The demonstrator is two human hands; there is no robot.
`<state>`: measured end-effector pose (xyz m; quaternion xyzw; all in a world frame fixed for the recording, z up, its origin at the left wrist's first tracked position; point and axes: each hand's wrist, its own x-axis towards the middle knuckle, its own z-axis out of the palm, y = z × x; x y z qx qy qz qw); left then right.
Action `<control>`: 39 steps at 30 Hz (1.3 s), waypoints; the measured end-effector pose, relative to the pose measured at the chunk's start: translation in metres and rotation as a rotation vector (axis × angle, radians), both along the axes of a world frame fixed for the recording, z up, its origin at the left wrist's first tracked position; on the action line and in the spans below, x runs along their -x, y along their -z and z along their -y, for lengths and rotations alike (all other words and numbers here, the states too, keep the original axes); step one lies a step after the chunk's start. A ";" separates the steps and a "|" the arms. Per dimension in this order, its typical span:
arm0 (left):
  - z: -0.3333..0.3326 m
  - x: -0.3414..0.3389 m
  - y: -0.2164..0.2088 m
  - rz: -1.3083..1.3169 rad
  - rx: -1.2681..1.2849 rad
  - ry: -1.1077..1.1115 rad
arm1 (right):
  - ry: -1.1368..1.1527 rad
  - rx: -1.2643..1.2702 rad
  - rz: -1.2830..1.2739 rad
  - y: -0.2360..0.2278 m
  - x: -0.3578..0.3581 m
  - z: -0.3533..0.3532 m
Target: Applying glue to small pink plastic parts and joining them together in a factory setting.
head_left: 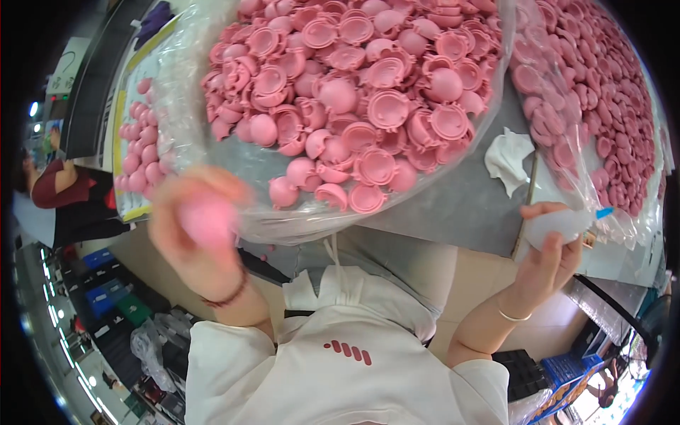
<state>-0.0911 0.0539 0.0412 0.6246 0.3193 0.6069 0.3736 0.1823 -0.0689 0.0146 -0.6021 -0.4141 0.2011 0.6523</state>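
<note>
My left hand [191, 212], blurred by motion, is closed around a pink plastic ball [210, 218] at the near left corner of the table. On the right, my right hand [549, 248] grips a whitish squeeze bottle [556, 225] whose blue tip [603, 212] points right. Between the hands lies a big heap of pink half-shells [388, 108], many with raised rims and small tabs, on a clear plastic sheet [297, 230]. A few closed pink balls [284, 192] rest at the heap's near edge.
Several pink balls [147, 134] sit in a yellow-edged tray [118, 170] on the left. A second heap of pink pieces [609, 92] in plastic fills the far right. A crumpled white cloth [508, 159] lies on the grey tabletop [453, 205]. Another person [57, 188] is at the left.
</note>
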 end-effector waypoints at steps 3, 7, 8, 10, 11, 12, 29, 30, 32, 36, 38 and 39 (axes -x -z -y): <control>-0.046 0.063 -0.004 -0.193 0.060 -0.369 | -0.013 -0.023 -0.004 -0.004 -0.002 0.001; -0.054 0.087 -0.006 -0.311 0.103 -0.533 | -0.066 0.076 0.183 -0.005 0.002 -0.012; -0.045 0.081 -0.007 -0.221 0.094 -0.466 | -0.136 0.099 0.326 -0.006 0.002 -0.016; -0.022 0.050 -0.008 -0.151 0.010 -0.312 | -0.093 0.238 0.508 -0.012 0.008 -0.026; -0.007 0.036 -0.008 -0.142 -0.004 -0.128 | -0.054 0.366 0.684 -0.015 0.011 -0.029; 0.003 0.017 -0.003 -0.121 -0.017 0.072 | 0.012 0.393 0.667 -0.013 0.010 -0.027; 0.041 -0.085 0.029 0.211 0.331 0.718 | -0.150 0.239 0.612 -0.011 0.036 -0.022; 0.042 -0.085 0.029 0.219 0.330 0.717 | -0.122 0.301 0.461 -0.011 0.036 -0.019; 0.041 -0.086 0.029 0.228 0.329 0.713 | -0.098 0.360 0.311 -0.014 0.035 -0.014; 0.041 -0.089 0.029 0.190 0.307 0.687 | -0.104 0.224 0.069 -0.008 0.038 -0.006; 0.042 -0.090 0.031 0.168 0.291 0.679 | -0.099 0.158 0.119 -0.007 0.036 -0.003; 0.042 -0.091 0.032 0.158 0.273 0.660 | -0.218 0.183 0.249 -0.011 0.030 -0.001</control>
